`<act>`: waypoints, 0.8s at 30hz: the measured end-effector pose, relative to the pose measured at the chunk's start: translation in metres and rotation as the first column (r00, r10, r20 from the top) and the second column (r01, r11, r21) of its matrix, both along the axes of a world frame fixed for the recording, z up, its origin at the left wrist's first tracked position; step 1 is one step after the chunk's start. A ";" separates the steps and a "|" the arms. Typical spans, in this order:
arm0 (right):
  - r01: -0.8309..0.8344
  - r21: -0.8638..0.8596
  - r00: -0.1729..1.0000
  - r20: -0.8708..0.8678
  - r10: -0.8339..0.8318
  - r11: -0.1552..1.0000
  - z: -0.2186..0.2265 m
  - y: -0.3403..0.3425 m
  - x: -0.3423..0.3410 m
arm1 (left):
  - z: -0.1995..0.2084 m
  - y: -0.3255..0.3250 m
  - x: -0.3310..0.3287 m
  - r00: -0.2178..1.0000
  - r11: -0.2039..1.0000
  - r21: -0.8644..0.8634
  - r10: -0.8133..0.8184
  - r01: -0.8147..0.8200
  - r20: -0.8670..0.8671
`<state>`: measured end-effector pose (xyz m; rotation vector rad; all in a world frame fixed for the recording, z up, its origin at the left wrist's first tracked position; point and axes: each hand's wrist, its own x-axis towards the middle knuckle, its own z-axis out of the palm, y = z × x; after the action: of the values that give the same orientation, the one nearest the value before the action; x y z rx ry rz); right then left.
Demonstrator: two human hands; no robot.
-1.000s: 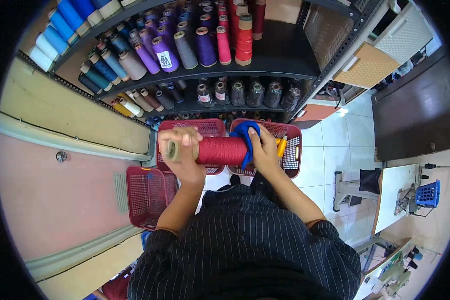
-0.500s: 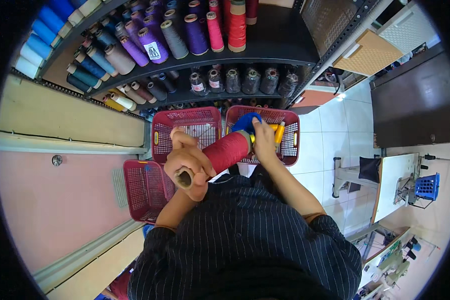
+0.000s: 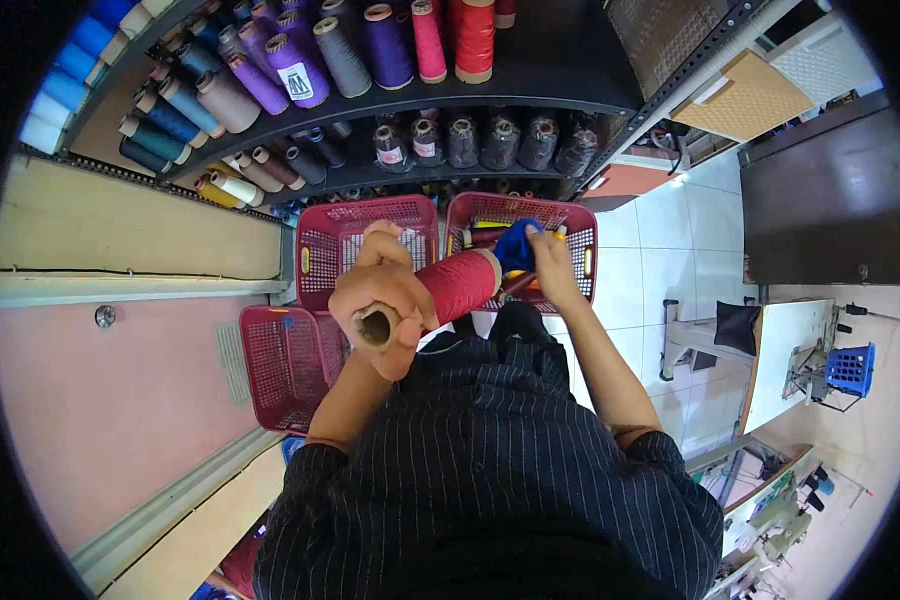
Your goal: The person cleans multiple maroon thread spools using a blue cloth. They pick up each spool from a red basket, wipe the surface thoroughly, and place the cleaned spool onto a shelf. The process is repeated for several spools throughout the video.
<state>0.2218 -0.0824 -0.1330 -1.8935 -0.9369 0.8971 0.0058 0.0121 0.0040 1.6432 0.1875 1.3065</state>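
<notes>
My left hand (image 3: 375, 295) is wrapped around a large cone of red thread (image 3: 460, 288), tilted with its hollow cardboard end toward me. Pinched in my right hand (image 3: 555, 268) is a bunched blue cloth (image 3: 514, 248), close by the cone's far end. Beneath both lies a dark red plastic basket (image 3: 582, 225) with yellow and dark red spools in it, partly hidden by my hand and the cloth. To its left stands a second dark red basket (image 3: 315, 268), in part behind my left hand.
A third dark red basket (image 3: 270, 380) sits near the pink wall panel. Ahead, a black shelf (image 3: 560, 75) bears many thread cones, with a row of dark wrapped cones (image 3: 462, 143) on the tier below. A white sewing table (image 3: 785, 365) is at right.
My right hand has shifted slightly right with the blue cloth, which now hangs lower beside the cone's end. More spools show in the right basket. My left hand still grips the cone.
</notes>
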 end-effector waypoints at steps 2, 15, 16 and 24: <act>0.175 0.278 0.947 -0.311 -0.084 0.945 0.068 0.000 -0.015 | -0.008 0.004 0.004 1.000 1.000 0.027 -0.016 0.016 -0.008; 0.045 0.390 0.639 -0.719 0.274 0.920 0.052 0.024 -0.105 | 0.009 -0.009 -0.066 0.979 0.959 0.253 0.084 -0.130 0.185; 0.104 0.339 0.468 -0.846 0.255 0.935 0.052 0.023 -0.110 | 0.004 -0.013 -0.065 0.963 0.963 0.151 0.193 -0.222 0.190; 0.036 0.434 0.997 -0.081 -0.001 0.900 0.060 0.026 -0.105 | -0.003 -0.007 -0.035 0.970 0.908 -0.351 0.244 -0.230 -0.007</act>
<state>0.1169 -0.0562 -0.0733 -1.4698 -0.9764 0.6752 -0.0293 0.0051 0.0014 1.3190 0.5806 1.3917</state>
